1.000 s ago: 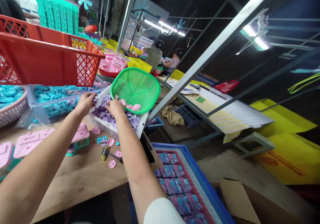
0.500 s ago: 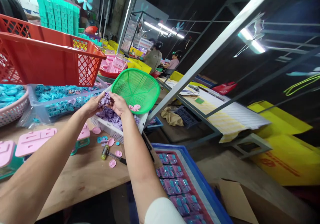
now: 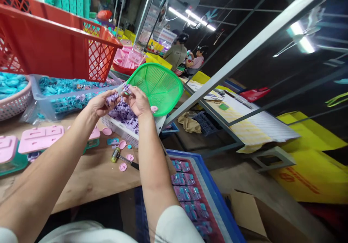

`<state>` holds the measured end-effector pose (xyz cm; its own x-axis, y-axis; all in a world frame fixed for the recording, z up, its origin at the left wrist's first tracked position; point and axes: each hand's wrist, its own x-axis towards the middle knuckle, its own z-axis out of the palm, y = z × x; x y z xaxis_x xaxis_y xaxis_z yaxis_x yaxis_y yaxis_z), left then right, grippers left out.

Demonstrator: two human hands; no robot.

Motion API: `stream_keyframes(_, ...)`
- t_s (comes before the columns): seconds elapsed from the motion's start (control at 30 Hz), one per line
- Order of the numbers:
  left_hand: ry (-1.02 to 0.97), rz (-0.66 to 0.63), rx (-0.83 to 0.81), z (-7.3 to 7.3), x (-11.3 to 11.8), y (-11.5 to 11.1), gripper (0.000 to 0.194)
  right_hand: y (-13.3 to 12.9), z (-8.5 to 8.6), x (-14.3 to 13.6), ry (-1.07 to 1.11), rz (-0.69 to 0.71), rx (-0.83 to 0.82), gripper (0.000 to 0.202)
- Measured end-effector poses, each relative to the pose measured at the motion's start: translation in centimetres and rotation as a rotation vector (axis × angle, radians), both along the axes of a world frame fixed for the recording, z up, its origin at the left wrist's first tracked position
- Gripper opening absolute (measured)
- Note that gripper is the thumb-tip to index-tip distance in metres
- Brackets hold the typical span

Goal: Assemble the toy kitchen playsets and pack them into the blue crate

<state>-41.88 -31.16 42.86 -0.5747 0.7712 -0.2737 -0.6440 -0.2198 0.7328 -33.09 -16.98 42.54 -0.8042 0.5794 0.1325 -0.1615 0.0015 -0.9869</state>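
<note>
Both my hands are over a white perforated basket (image 3: 119, 129) heaped with small purple plastic pieces (image 3: 125, 114). My left hand (image 3: 102, 102) is curled around several of these purple pieces. In my right hand (image 3: 138, 100), the fingers pinch a few more purple pieces close beside the left fingertips. Behind the right hand leans a green mesh basket (image 3: 163, 91) with a pink round piece (image 3: 154, 109) in it. On the wooden table below lie a small hammer (image 3: 116, 155) with a yellow head, and pink discs (image 3: 123, 167).
A red crate (image 3: 54, 47) rests above a clear bin (image 3: 51, 105) of blue pieces at left. Pink-lidded boxes (image 3: 40, 138) stand on the table. A blue tray (image 3: 206, 170) of packed items is at lower right. A metal post (image 3: 217, 76) slants across; two people sit farther back.
My hands have lifted slightly off the heap, with purple pieces now showing between the right fingers. The view has tilted and shifted a little.
</note>
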Motion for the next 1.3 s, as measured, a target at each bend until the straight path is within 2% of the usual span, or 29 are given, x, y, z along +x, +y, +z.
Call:
stream_keyframes(0.07, 0.139, 0.092, -0.001, 0.6, 0.9, -3.3, 0.007, -0.3, 0.2, 1.0, 0.070, 0.050, -0.024, 0.016)
stream_keyframes(0.13, 0.403, 0.189, -0.065, 0.4, 2.2, -7.8, 0.016, -1.4, 0.0, 2.2, 0.103, 0.107, -0.004, 0.022)
stream_keyframes(0.17, 0.541, 0.191, -0.135, 0.0, 3.0, -10.3, 0.023, -2.3, -0.3, 2.7, 0.097, 0.143, 0.034, 0.026)
stream_keyframes(0.27, 0.855, 0.104, -0.338, -2.5, 5.8, -16.6, 0.038, -6.2, -1.9, 4.2, 0.031, 0.317, 0.149, 0.037)
stream_keyframes(0.3, 0.901, 0.071, -0.378, -3.6, 6.6, -18.0, 0.041, -7.7, -2.5, 4.6, -0.001, 0.377, 0.180, 0.039)
stream_keyframes(0.37, 0.941, 0.058, -0.422, -5.6, 8.0, -19.3, 0.045, -10.5, -3.5, 5.1, -0.068, 0.452, 0.220, 0.042)
stream_keyframes(0.43, 0.996, 0.139, -0.419, -6.9, 8.7, -19.1, 0.048, -12.7, -4.1, 5.4, -0.111, 0.444, 0.221, 0.044)
stream_keyframes(0.5, 1.119, 0.270, -0.370, -7.3, 8.8, -18.2, 0.048, -14.3, -4.2, 5.4, -0.111, 0.370, 0.205, 0.049)
stream_keyframes(0.6, 1.286, 0.377, -0.295, -6.9, 8.6, -16.9, 0.038, -15.9, -4.2, 5.0, -0.080, 0.256, 0.209, 0.056)
stream_keyframes(0.67, 1.313, 0.411, -0.297, -6.5, 8.3, -16.6, 0.032, -16.5, -4.5, 4.7, -0.083, 0.222, 0.201, 0.060)
stream_keyframes(0.73, 1.293, 0.432, -0.331, -6.2, 8.0, -16.7, 0.031, -16.6, -4.8, 4.7, -0.103, 0.235, 0.171, 0.062)
stream_keyframes(0.8, 1.250, 0.433, -0.382, -5.9, 7.5, -16.9, 0.034, -16.3, -5.0, 4.8, -0.116, 0.306, 0.150, 0.061)
stream_keyframes(0.87, 1.208, 0.393, -0.430, -5.5, 6.7, -16.7, 0.039, -15.4, -4.8, 5.0, -0.104, 0.379, 0.194, 0.056)
stream_keyframes(0.93, 1.220, 0.307, -0.471, -4.9, 5.3, -16.1, 0.042, -14.2, -4.3, 4.9, -0.094, 0.378, 0.369, 0.043)
stream_keyframes(1.07, 1.375, 0.071, -0.593, -3.9, 1.9, -13.5, 0.038, -11.9, -3.2, 3.2, -0.261, 0.237, 0.890, 0.006)
stream_keyframes(1.17, 1.442, -0.045, -0.721, -3.7, -0.1, -11.8, 0.036, -11.1, -3.0, 1.4, -0.457, 0.183, 1.159, 0.009)
stream_keyframes(1.3, 1.420, -0.104, -0.809, -3.8, -1.1, -11.3, 0.038, -11.1, -3.2, 0.4, -0.506, 0.226, 1.257, 0.013)
